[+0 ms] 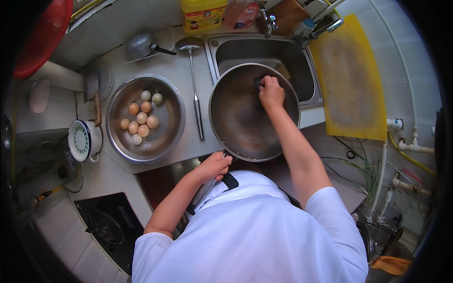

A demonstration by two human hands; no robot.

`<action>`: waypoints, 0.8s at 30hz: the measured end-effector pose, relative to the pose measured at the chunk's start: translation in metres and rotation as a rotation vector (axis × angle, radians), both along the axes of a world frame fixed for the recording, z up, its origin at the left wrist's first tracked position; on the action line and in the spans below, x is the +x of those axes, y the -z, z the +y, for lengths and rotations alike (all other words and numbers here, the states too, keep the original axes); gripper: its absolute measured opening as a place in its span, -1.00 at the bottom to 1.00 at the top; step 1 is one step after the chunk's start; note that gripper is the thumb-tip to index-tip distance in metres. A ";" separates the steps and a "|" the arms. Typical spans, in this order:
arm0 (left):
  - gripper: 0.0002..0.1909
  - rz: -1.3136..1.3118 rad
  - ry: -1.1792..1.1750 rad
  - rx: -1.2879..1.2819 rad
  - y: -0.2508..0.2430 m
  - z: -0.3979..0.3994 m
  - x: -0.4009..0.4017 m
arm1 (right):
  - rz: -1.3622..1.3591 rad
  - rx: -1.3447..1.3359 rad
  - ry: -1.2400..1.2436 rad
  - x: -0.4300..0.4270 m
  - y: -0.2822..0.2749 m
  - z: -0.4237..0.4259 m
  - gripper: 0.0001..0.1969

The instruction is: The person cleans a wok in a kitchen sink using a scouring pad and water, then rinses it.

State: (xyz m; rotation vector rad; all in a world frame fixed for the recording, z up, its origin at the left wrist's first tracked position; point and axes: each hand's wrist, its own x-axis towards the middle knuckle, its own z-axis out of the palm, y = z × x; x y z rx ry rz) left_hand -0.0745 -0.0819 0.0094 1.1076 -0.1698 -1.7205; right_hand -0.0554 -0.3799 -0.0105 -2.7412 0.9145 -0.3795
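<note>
A large dark wok (244,120) is held in front of me, partly over the front corner of the stainless steel sink (231,53). My left hand (214,166) is closed around the wok's handle, close to my body. Inside the wok, my right hand (272,92) pinches a small dark scrubbing pad (258,83) against the upper right of its inner wall. Brown stains mark the inner surface, and small crumbs lie near the lower rim. Most of the pad is hidden by my fingers.
To the left stand a metal basin (179,109) holding several eggs (142,117) and a long-handled ladle (197,106). A cleaver (97,106) and an enamel mug (85,140) are farther left. A gas hob (106,226) lies lower left; a yellow-edged board (348,78) leans right.
</note>
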 end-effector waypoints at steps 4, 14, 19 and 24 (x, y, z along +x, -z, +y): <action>-0.71 -0.024 -0.026 0.002 -0.006 -0.001 0.002 | -0.231 0.214 -0.200 0.031 0.024 0.076 -0.84; -0.73 -0.068 -0.127 0.065 -0.015 -0.004 -0.005 | 0.238 -0.439 -0.896 0.040 -0.024 -0.022 -0.87; -0.76 0.039 -0.201 -0.006 -0.007 -0.005 -0.007 | 0.694 -0.351 -0.644 -0.046 -0.025 -0.027 -0.90; -0.77 0.057 -0.231 -0.001 -0.001 -0.002 -0.008 | 0.889 0.097 -0.650 -0.060 -0.043 0.004 -0.82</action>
